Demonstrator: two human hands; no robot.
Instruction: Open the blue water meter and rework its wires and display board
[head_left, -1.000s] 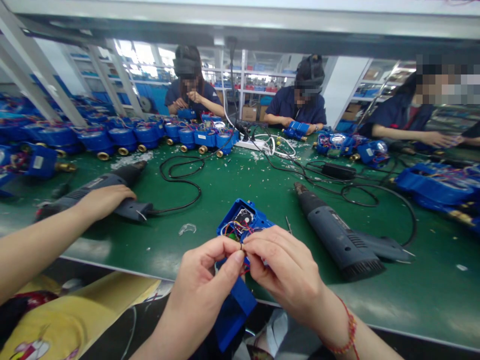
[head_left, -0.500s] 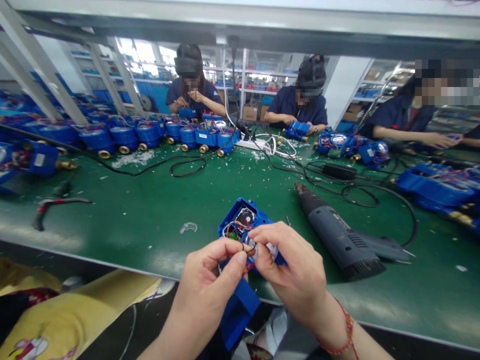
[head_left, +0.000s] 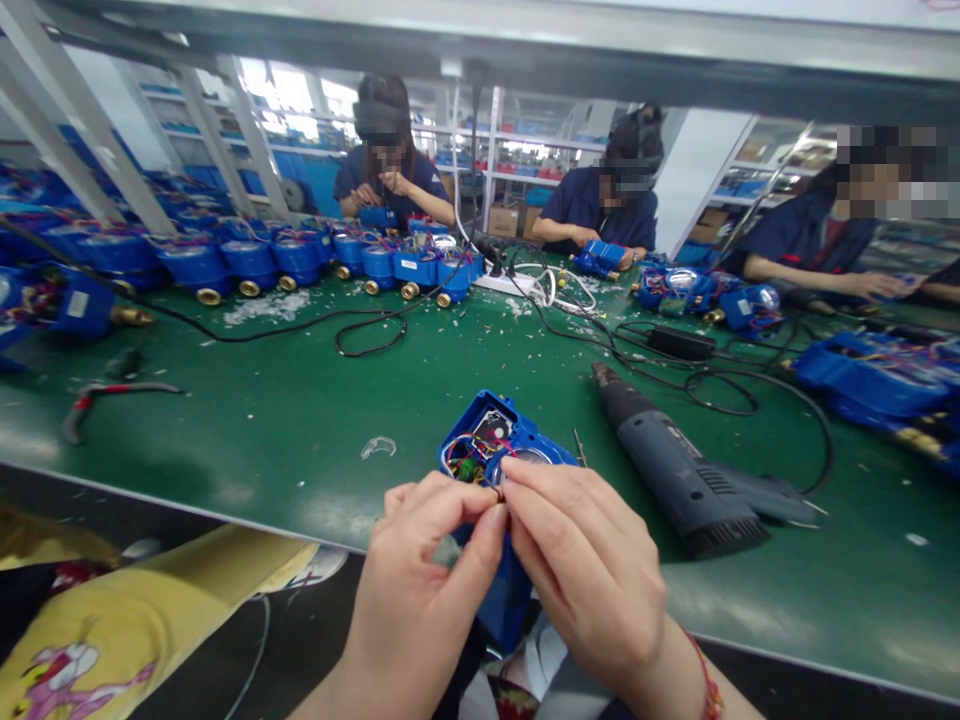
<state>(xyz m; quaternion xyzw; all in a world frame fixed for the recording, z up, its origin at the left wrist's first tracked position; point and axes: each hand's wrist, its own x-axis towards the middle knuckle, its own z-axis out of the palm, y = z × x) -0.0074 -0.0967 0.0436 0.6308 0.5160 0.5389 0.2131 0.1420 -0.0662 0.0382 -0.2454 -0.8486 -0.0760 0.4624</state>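
While left hand (head_left: 427,570) and right hand (head_left: 592,560) pinch a dark strand (head_left: 499,494) over a blue meter (head_left: 525,432), a heat gun (head_left: 679,468) lies at three o'clock.

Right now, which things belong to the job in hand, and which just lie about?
Job: small dark piece, where left hand and right hand meet; open blue housing just beyond.
Lying about, apparently: heat gun, red-and-black tool, clear plastic scrap.

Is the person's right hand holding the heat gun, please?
No, the heat gun lies on the green table, apart from the right hand.
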